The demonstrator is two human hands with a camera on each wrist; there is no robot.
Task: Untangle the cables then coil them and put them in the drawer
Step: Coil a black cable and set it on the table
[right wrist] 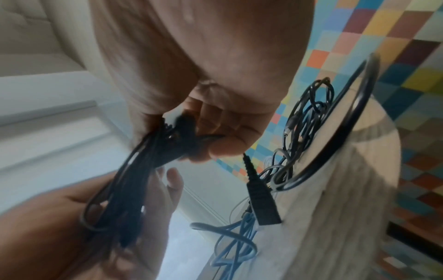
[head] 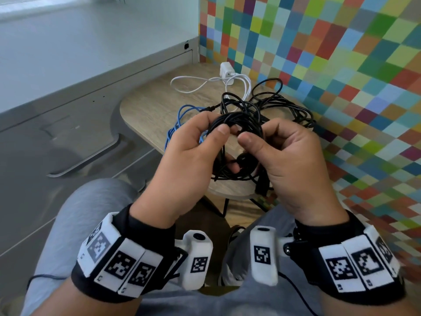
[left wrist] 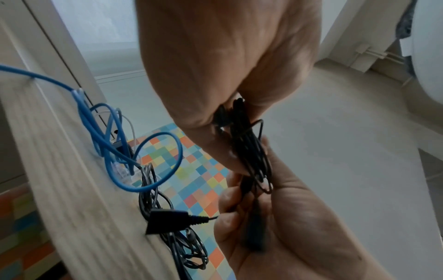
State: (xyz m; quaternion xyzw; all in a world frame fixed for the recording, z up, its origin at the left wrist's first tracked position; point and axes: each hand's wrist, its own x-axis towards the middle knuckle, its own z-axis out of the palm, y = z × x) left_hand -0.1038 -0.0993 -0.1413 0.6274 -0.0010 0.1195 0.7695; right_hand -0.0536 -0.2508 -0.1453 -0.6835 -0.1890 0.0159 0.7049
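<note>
A coiled black cable (head: pixel 239 124) hangs above the small wooden table (head: pixel 150 106), held between both hands. My left hand (head: pixel 193 144) pinches the coil's left side with thumb and fingers; in the left wrist view the black cable (left wrist: pixel 249 151) runs through its grip. My right hand (head: pixel 284 151) curls round the coil's right side, and in the right wrist view its fingers close on the black cable (right wrist: pixel 153 151). A black plug (right wrist: pixel 261 200) dangles below it. A blue cable (head: pixel 180 124), a white cable with charger (head: pixel 225 71) and more tangled black cable (head: pixel 280 103) lie on the table.
A grey cabinet with a recessed drawer handle (head: pixel 86 158) stands left of the table. A colourful checkered rug (head: pixel 341 65) covers the floor behind and to the right. A black power adapter (left wrist: pixel 167 221) rests on the table. My knees sit below the hands.
</note>
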